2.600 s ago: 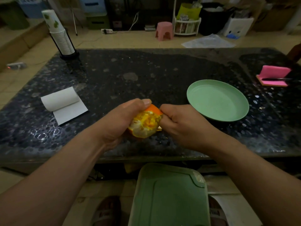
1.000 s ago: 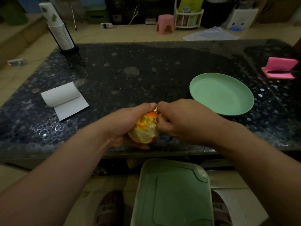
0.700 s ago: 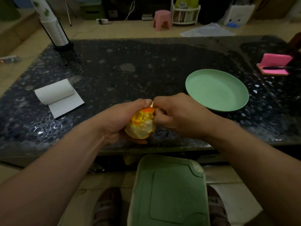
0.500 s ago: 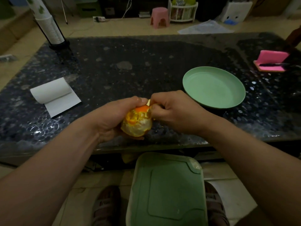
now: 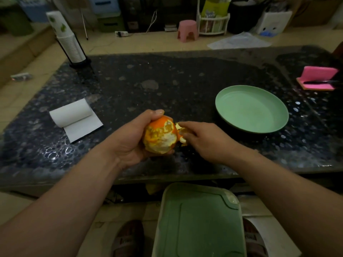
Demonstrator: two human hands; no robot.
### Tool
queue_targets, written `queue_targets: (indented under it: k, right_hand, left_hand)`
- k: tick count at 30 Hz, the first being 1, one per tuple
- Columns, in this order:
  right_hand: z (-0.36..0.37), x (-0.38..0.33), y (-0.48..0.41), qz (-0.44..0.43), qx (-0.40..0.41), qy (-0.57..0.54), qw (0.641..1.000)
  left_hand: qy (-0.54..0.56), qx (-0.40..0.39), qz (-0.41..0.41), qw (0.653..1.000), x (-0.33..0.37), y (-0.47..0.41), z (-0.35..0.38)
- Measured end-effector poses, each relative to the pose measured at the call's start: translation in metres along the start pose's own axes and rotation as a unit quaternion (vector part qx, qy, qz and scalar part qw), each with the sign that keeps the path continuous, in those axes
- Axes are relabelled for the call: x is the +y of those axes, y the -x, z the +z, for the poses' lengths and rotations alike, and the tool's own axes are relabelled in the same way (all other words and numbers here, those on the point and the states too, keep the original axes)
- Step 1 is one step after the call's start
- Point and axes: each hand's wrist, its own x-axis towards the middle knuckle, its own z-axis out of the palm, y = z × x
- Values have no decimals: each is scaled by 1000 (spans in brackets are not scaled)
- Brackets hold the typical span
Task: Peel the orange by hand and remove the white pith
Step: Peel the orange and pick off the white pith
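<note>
Two feet in sandals (image 5: 128,238) show at the bottom of the view, on either side of a pale green plastic bin lid (image 5: 198,223) that sits below both hands, on the near side of the table edge. Above the near edge of the dark speckled table (image 5: 167,86), the left hand (image 5: 130,140) cups the orange (image 5: 161,138) from its left side, with the fingers curled under and behind it and the thumb laid over the top. The side of the fruit facing the camera is mostly stripped to white pith, while orange skin remains along the top and right. Just right of the orange, the right hand (image 5: 207,140) pinches a small strip of peel (image 5: 181,128) between thumb and curled fingers. The strip touches the fruit's right side, and I cannot tell whether it is torn free. Beyond and left of the left hand lies a partly unrolled roll of white paper (image 5: 71,113). Beyond and right of the right hand sits a green plate (image 5: 252,110). Farther right of that hand, near the table's edge, is a pink pad (image 5: 317,78) with a thin dark tool (image 5: 319,82) resting on it. Far beyond the left hand, at the table's back corner, stands a tilted stack of paper cups (image 5: 68,41) in a dark holder. On the floor past the table is a pink stool (image 5: 187,30).
</note>
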Motion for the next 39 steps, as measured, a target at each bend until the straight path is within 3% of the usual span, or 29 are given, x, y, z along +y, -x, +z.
queue_targets:
  k: [4, 8, 14, 23, 29, 34, 39]
  right_hand:
    - [-2, 4, 0, 5, 74, 27, 997]
    - [-11, 0, 3, 3, 97, 23, 995]
    - [-29, -33, 34, -75, 51, -117, 989]
    - [-28, -35, 41, -92, 81, -35, 992]
    - [-20, -38, 38, -109, 162, 1, 981]
    - [-21, -37, 35, -73, 127, -55, 988]
    - [-24, -37, 33, -52, 109, -38, 992]
  left_hand:
    - [5, 25, 0, 1000, 1, 0, 2]
    - [4, 33, 0, 999, 2, 0, 4]
    - [-25, 41, 14, 999, 3, 0, 7]
    - [-76, 34, 42, 996, -3, 0, 12]
    - [-115, 31, 103, 988, -8, -3, 14]
    - [-117, 47, 122, 984, -7, -3, 15]
    - [-160, 48, 147, 975, -8, -3, 14]
